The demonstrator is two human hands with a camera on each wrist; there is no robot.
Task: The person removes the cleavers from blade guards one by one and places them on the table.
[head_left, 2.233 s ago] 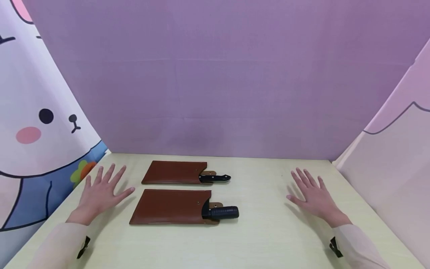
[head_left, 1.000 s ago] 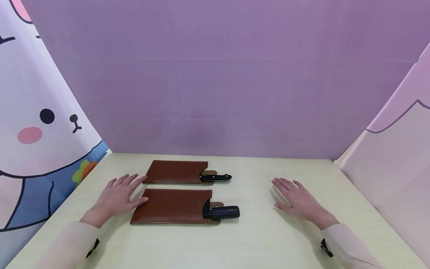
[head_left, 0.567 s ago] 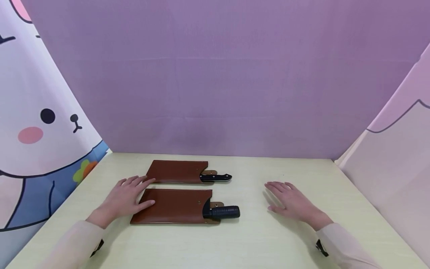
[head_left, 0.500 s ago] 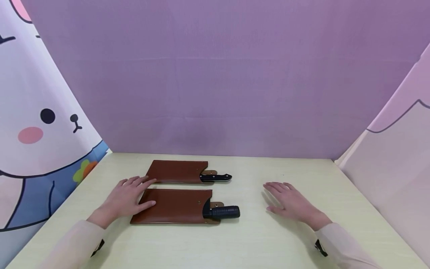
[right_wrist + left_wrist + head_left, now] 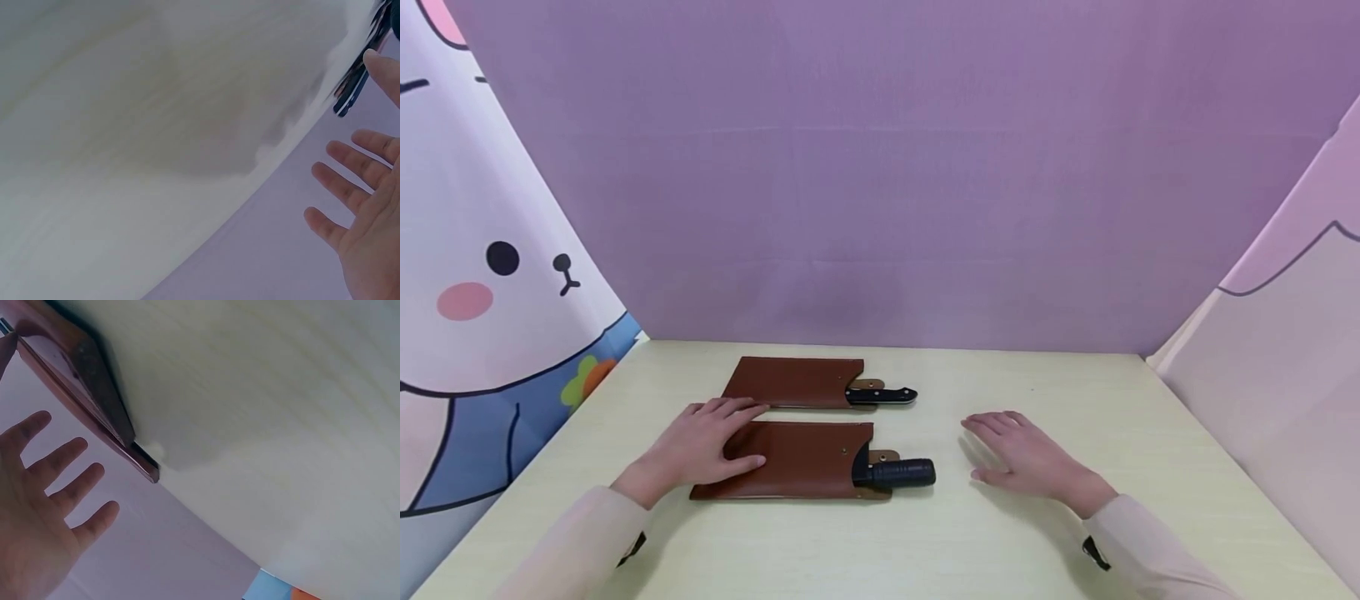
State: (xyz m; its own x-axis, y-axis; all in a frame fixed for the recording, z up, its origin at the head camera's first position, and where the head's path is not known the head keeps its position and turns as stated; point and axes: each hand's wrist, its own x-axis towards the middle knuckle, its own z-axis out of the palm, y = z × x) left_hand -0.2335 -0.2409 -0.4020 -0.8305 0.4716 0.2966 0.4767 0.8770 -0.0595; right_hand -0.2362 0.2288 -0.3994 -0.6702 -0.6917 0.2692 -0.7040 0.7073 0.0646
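Observation:
Two brown leather sheaths lie flat on the table, one behind the other. From the near sheath (image 5: 805, 467) a thick black ribbed knife handle (image 5: 901, 473) sticks out to the right. The far sheath (image 5: 793, 383) holds a knife with a slimmer black riveted handle (image 5: 883, 397). My left hand (image 5: 700, 446) hovers over the left end of the near sheath, fingers spread, thumb over the leather. The left wrist view shows its palm (image 5: 31, 519) with nothing in it. To the right of the handles, my right hand (image 5: 1026, 458) is held above the table, fingers extended and holding nothing.
The pale wooden table (image 5: 880, 550) runs back to a purple cloth backdrop (image 5: 925, 167). On the left hangs a cloth printed with a cartoon animal (image 5: 467, 350); a pink and white cloth (image 5: 1285, 375) closes off the right side.
My left hand has moved right from the table's left side to over the near sheath. My right hand has moved left toward the handles. Both sheaths have stayed in place.

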